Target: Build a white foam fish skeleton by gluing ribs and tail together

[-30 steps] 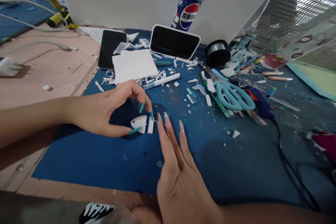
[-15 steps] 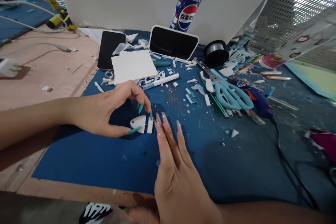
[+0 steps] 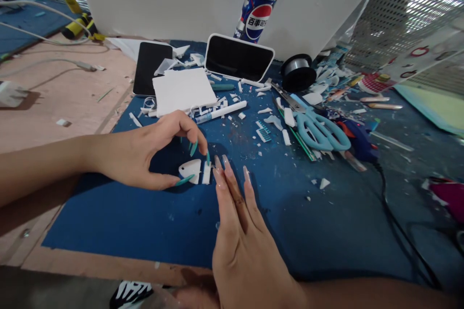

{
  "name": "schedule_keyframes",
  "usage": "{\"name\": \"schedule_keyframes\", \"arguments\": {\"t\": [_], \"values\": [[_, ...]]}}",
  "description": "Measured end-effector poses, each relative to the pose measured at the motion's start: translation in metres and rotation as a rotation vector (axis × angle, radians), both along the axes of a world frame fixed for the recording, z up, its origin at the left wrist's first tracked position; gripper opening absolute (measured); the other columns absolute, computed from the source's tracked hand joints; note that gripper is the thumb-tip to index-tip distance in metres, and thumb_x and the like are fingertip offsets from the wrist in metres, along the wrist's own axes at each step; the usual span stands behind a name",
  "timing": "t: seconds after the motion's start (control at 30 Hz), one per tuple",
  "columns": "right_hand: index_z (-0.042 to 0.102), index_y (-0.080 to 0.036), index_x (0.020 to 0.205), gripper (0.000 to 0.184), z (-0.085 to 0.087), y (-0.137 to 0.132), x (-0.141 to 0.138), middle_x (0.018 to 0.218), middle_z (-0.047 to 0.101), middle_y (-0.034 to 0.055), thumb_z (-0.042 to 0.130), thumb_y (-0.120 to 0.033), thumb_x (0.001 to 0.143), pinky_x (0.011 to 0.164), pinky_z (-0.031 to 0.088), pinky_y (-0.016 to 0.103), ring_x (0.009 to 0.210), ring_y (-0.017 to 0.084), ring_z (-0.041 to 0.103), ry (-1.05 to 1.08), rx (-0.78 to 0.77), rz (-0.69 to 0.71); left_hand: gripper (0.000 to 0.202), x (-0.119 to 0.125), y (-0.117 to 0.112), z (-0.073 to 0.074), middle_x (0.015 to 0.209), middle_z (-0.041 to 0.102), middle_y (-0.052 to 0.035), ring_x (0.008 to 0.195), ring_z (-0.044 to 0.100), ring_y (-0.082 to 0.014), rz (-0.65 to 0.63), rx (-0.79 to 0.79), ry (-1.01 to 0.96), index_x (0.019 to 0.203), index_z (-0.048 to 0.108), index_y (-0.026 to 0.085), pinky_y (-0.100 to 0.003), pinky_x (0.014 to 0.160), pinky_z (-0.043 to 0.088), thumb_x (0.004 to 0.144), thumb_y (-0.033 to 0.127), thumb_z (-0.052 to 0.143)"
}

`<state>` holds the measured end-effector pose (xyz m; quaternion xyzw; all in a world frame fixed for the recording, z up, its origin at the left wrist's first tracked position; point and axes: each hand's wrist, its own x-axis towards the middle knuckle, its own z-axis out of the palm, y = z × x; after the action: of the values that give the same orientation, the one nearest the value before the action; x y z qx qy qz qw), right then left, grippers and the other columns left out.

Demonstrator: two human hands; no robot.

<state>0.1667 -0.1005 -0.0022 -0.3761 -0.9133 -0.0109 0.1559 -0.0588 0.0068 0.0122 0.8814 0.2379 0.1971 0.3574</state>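
A small white piece with a rounded, pointed end and a dark hole (image 3: 190,170) lies flat on the blue mat (image 3: 145,222). Just right of it, across a narrow gap, is a short white strip (image 3: 206,174). My left hand (image 3: 163,147), with long teal nails, arches around both pieces with thumb and fingers apart. Its thumbnail lies over the rounded piece and its index nail meets the strip's top. My right hand (image 3: 244,231), with long clear nails, lies outstretched, its fingertips close beside the strip; whether they touch it I cannot tell.
Beyond my hands are a white board (image 3: 184,91), a white pen (image 3: 223,112), a dark phone (image 3: 150,67) and a propped-up phone (image 3: 239,58). Blue scissors (image 3: 321,128), a glue gun (image 3: 357,140) with its cord, and a spool (image 3: 297,72) stand right, among white scraps.
The view has shifted very slightly. Both hands and the white pieces keep the same places relative to each other.
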Motion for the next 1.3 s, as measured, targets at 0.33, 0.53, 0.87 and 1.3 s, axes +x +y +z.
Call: {"name": "schedule_keyframes", "arguments": {"t": [0.33,0.53,0.87,1.3], "values": [[0.029,0.012,0.131,0.057,-0.004,0.000,0.002,0.138,0.039,0.0345,0.046,-0.017,0.085,0.107,0.030,0.062,0.140,0.037,0.016,-0.018,0.020,0.014,0.047,0.001,0.000,0.001,0.112,0.053,-0.0055,0.102,0.052,-0.0208,-0.003,0.023,0.005,0.107,0.032,0.025,-0.033,0.088,0.042,0.072,0.019,0.063],[0.036,0.008,0.126,0.052,-0.002,0.001,0.001,0.136,0.041,0.0343,0.048,-0.024,0.087,0.107,0.030,0.062,0.140,0.038,0.015,-0.042,0.029,0.028,0.047,0.000,-0.001,0.001,0.112,0.053,-0.0071,0.102,0.052,-0.0220,0.006,0.004,-0.003,0.106,0.032,0.025,-0.036,0.088,0.042,0.072,0.018,0.064],[0.040,0.005,0.127,0.050,-0.009,0.000,0.001,0.136,0.044,0.0315,0.045,-0.025,0.088,0.104,0.035,0.060,0.138,0.037,0.023,-0.061,0.114,-0.007,0.046,0.002,-0.004,0.001,0.111,0.052,-0.0114,0.103,0.052,-0.0218,-0.010,-0.017,-0.028,0.105,0.031,0.022,-0.040,0.092,0.044,0.073,0.015,0.063],[0.041,0.011,0.125,0.054,-0.014,0.003,0.002,0.129,0.047,0.0366,0.045,-0.026,0.087,0.099,0.039,0.062,0.130,0.043,0.036,-0.046,0.201,0.026,0.050,0.006,-0.005,0.003,0.110,0.051,-0.0123,0.104,0.052,-0.0234,-0.030,0.040,-0.015,0.104,0.027,0.024,-0.043,0.091,0.044,0.070,0.017,0.064]]}}
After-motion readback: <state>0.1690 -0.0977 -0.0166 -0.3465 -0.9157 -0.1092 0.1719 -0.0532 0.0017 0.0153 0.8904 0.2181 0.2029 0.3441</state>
